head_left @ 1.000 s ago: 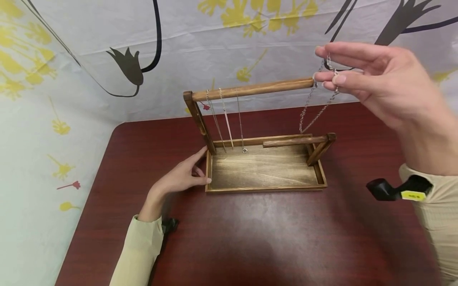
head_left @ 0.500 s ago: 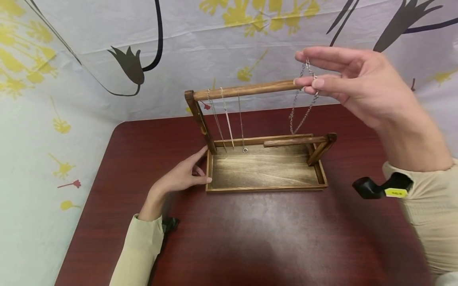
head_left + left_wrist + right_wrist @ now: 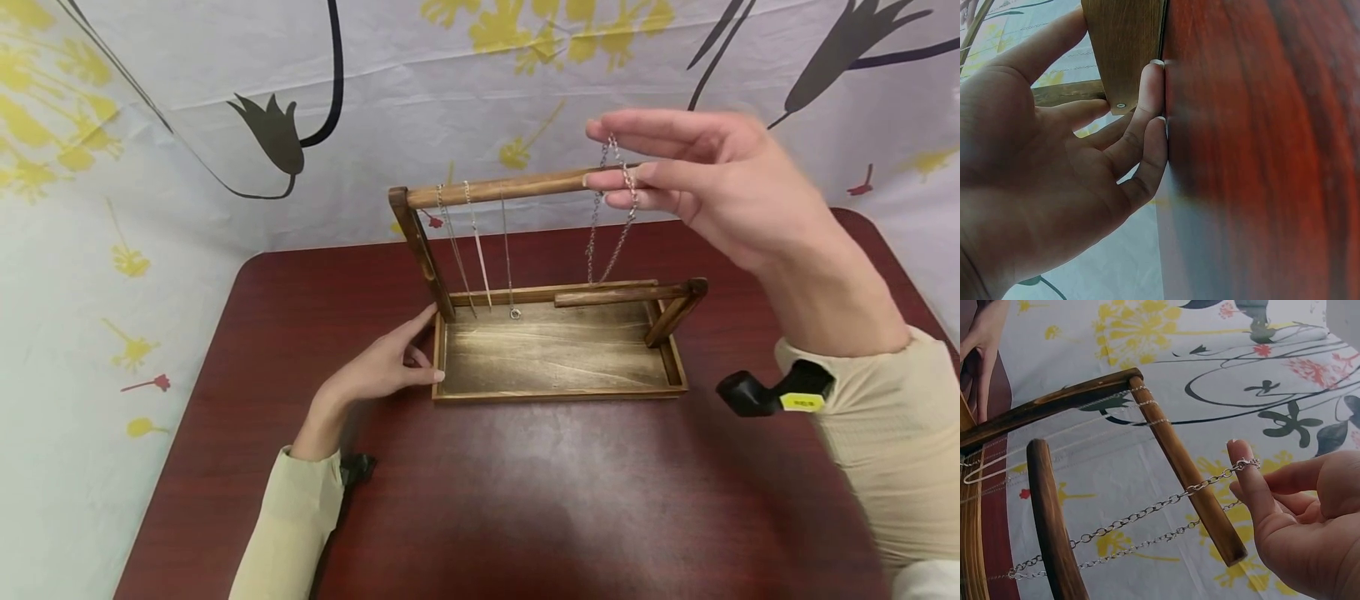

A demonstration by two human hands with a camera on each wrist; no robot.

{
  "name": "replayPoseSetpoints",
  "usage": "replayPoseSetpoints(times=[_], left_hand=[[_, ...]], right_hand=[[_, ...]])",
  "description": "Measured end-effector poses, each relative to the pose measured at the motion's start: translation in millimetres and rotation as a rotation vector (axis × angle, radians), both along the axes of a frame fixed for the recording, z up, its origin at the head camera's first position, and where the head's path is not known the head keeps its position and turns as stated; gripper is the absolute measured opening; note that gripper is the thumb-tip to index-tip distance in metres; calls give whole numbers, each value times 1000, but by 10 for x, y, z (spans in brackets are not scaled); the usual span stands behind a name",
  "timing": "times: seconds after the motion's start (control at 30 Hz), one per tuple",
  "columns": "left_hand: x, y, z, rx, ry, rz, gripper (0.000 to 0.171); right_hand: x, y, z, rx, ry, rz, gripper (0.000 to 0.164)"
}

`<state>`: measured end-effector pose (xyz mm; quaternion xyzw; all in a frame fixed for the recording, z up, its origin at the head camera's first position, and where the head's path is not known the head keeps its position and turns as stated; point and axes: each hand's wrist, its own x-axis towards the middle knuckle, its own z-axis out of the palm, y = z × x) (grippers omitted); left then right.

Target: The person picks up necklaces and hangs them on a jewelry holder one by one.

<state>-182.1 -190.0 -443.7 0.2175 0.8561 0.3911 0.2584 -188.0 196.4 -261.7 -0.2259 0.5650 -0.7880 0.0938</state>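
My right hand [image 3: 720, 175] pinches a silver chain necklace [image 3: 1129, 517] by its upper end, over the free end of the stand's upper wooden bar [image 3: 517, 185]. The chain hangs in a long loop. In the right wrist view one strand crosses in front of the bar and the other passes behind it. Several thinner necklaces [image 3: 480, 258] hang near the bar's left end, one with a small ring-like pendant [image 3: 514, 314]. My left hand [image 3: 382, 362] touches the left end of the stand's wooden tray [image 3: 555, 396], fingers spread; its lower fingers [image 3: 1154, 94] rest at the tabletop.
A shorter, lower wooden bar [image 3: 622, 296] juts inward from a post [image 3: 675, 312] at the tray's right end, below the chain. The stand sits on a dark red tabletop [image 3: 525, 492]. A flower-patterned cloth [image 3: 420, 108] hangs behind the table.
My right hand has moved left and slightly down along the upper bar, carrying the chain necklace with it. The left hand and the stand have stayed in place.
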Motion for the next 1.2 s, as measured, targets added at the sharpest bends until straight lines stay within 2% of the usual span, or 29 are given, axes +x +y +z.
replayPoseSetpoints(times=[0.33, 0.73, 1.2], left_hand=[[22, 5, 25, -43, -11, -5, 99], [29, 9, 45, -42, -12, 14, 100], [33, 15, 56, -39, -12, 29, 100]], right_hand=[[-16, -135, -72, 12, -1, -34, 37], [-13, -271, -93, 67, -4, -210, 28], [-23, -394, -141, 75, -43, -218, 31]])
